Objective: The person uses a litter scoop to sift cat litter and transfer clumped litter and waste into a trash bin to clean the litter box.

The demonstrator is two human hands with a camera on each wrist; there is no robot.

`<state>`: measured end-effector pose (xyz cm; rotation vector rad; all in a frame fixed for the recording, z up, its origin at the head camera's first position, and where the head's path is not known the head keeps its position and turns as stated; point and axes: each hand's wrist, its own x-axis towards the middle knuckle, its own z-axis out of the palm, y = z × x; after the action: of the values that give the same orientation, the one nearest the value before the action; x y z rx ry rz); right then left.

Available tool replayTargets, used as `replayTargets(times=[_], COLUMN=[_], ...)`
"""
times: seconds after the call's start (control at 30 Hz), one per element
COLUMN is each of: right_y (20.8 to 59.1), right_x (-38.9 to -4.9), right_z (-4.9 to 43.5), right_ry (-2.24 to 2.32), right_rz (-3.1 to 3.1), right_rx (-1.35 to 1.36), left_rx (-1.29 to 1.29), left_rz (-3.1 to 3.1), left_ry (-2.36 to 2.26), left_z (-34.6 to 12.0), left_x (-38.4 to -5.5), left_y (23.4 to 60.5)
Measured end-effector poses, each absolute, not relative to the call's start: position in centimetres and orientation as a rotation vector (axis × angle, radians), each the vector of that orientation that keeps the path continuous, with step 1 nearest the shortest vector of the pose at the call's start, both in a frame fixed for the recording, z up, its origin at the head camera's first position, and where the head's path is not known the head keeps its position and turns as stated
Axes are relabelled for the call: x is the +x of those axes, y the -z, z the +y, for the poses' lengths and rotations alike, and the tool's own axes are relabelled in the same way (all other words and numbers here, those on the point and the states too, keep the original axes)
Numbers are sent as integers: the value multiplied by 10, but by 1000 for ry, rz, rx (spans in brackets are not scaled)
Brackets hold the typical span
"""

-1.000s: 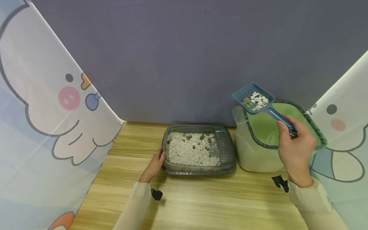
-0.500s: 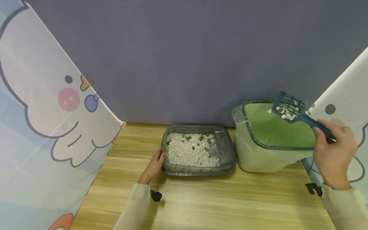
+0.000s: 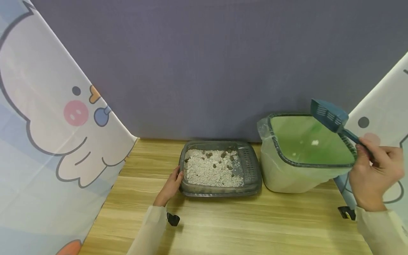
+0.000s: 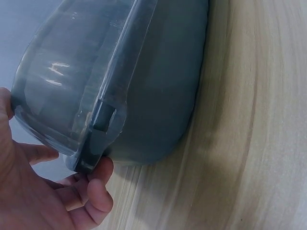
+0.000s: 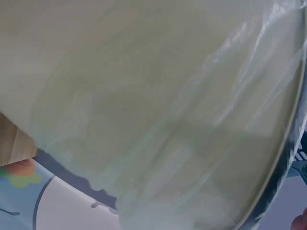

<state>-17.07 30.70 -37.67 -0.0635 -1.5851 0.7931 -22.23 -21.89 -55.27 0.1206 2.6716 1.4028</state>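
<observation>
In the head view my right hand (image 3: 374,173) grips the handle of a blue slotted litter scoop (image 3: 329,115). The scoop's blade is tipped on its side above the right part of a lined waste bin (image 3: 287,177), and no lumps show on it. A pale lump sits inside the bin's green liner. My left hand (image 3: 169,187) holds the left rim of a grey litter box (image 3: 220,193); in the left wrist view its fingers (image 4: 98,194) curl at the rim's corner. White litter (image 3: 207,171) with several brown clumps (image 3: 224,154) fills much of the box.
The bin stands just right of the box on a wooden surface (image 3: 239,226). A grey panel (image 3: 204,71) rises behind both. Printed cartoon sheets (image 3: 41,106) flank the left and right. The bin wall (image 5: 144,96) fills most of the right wrist view.
My right hand has moved right with the scoop and tipped it. The white and brown lumps have left the scoop over the bin. My left hand stays on the box.
</observation>
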Motion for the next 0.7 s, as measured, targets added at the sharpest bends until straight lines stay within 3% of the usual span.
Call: replayTargets(times=[0.2,0.4,0.7], right_y=[378,364,383], right_x=[-174,-162,-157], right_z=[302,265,208], right_ry=[-839,-1033,-1074], right_rz=[-1563,-1598,-1899], right_rx=[-27,41,389], left_rx=[126,108,186], left_rz=[2668,2654,2607], left_ry=[-1405,-1408,-1475], left_z=[-218,-221,-219], left_x=[-222,-219,-222], left_y=[553,555,552])
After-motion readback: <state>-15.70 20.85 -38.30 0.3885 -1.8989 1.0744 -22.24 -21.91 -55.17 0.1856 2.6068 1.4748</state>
